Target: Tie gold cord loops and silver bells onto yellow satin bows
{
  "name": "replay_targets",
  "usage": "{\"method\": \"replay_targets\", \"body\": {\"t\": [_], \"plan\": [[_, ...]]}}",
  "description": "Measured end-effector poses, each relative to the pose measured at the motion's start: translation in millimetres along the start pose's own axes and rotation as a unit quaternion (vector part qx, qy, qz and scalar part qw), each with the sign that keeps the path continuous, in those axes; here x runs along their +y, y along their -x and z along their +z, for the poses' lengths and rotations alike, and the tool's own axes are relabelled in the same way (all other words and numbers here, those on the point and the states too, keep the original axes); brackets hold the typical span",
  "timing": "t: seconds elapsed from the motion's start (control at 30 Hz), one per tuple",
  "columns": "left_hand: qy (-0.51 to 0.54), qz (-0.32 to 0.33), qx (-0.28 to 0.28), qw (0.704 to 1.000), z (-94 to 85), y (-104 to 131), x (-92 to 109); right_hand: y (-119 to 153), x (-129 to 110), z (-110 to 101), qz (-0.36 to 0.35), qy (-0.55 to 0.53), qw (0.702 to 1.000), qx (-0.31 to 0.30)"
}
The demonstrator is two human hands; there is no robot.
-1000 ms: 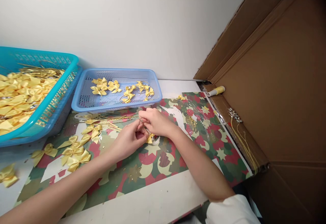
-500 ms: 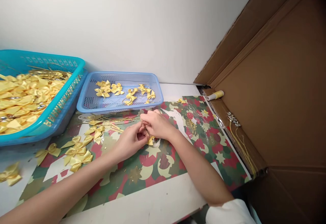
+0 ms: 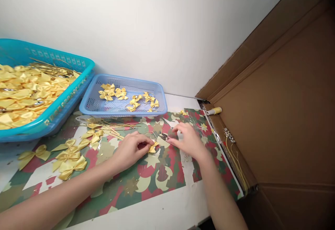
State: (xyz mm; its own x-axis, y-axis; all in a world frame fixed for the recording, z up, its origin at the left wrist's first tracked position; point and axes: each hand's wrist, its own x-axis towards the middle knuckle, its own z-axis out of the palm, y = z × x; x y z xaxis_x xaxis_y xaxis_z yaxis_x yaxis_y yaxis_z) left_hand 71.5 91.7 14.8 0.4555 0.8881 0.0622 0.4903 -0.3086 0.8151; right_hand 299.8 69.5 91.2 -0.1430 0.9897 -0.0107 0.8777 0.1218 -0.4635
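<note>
Thumb and fingers of my left hand (image 3: 134,148) are pinched at a small yellow ribbon bow (image 3: 153,147), low over the patterned sheet. A thin cord (image 3: 150,133) loops out beyond the fingertips. To the right, my right hand (image 3: 187,141) is held with thumb and index finger apart. Just by its thumb tip is a small dark pointed tool (image 3: 163,137), perhaps snips; whether the thumb touches it is unclear. Thin gold cords (image 3: 112,127) lie in a bunch behind my left hand. Several loose yellow bows (image 3: 69,155) lie to its left.
A turquoise basket (image 3: 78,80) heaped with yellow bows stands at the left. Beside it, a blue basket (image 3: 123,112) holds several bow pieces. A cardboard wall (image 3: 274,118) rises at the right, with a thread cone (image 3: 214,111) and silver beads (image 3: 229,135) along its foot.
My hands were together at the bow; now my right hand has moved away to the right and its fingers have spread. The left still pinches at the bow. The view has shifted slightly.
</note>
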Motion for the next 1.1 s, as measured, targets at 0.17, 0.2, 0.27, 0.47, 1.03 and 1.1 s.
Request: {"method": "replay_targets", "body": {"t": [0.17, 0.2, 0.27, 0.47, 1.03, 1.1], "plan": [[-0.005, 0.002, -0.003, 1.0, 4.2, 0, -5, 8, 20, 34, 0.006, 0.036, 0.998, -0.041], [-0.005, -0.001, -0.002, 1.0, 5.0, 0, -6, 8, 22, 37, -0.006, 0.043, 0.999, -0.032], [-0.002, -0.002, 0.004, 1.0, 6.3, 0, -7, 6, 25, 41, -0.027, 0.059, 0.998, -0.011], [0.003, 0.01, 0.016, 1.0, 8.0, -1, -8, 11, 29, 47, -0.035, -0.082, 0.992, 0.085], [-0.008, 0.006, 0.023, 1.0, 9.0, 0, -8, 25, 13, 29, -0.069, 0.008, 0.997, 0.022], [-0.013, 0.014, 0.024, 1.0, 9.8, 0, -9, 24, 0, 39, -0.091, 0.048, 0.995, 0.01]]}}
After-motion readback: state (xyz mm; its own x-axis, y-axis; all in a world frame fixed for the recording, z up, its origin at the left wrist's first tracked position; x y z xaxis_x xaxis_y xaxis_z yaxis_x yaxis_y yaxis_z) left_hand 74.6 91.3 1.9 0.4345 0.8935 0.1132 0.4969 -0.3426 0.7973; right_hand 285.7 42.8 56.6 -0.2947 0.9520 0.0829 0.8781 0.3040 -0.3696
